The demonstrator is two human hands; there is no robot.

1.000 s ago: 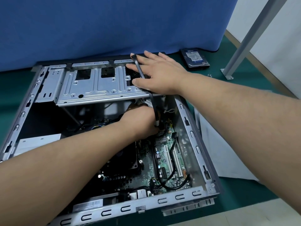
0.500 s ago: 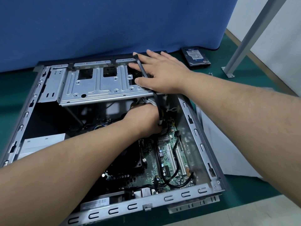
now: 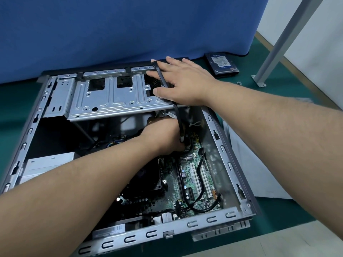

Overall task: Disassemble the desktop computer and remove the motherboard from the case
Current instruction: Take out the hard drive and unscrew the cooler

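Note:
The open grey computer case (image 3: pixel 221 147) lies on its side on a green mat. The green motherboard (image 3: pixel 193 184) sits at its bottom, with black cables looped over the slots. My left hand (image 3: pixel 163 138) reaches in under the drive cage (image 3: pixel 111 97). Its fingers curl down at the board's far edge, round a connector that they mostly hide. My right hand (image 3: pixel 185 82) lies flat with straight fingers on the cage's right end. It presses a flat black cable (image 3: pixel 161 76), which runs down to the left hand.
A black cooler (image 3: pixel 148 175) sits left of the board, and a white power supply (image 3: pixel 46 164) fills the case's left side. A hard drive (image 3: pixel 221 64) and small screws (image 3: pixel 239 82) lie beyond the case. A grey panel (image 3: pixel 250 164) lies right of it, near a metal post (image 3: pixel 278 39).
The view has shifted a little. My left hand has gone slightly deeper under the drive cage. My right hand stays flat on the cage over the cable.

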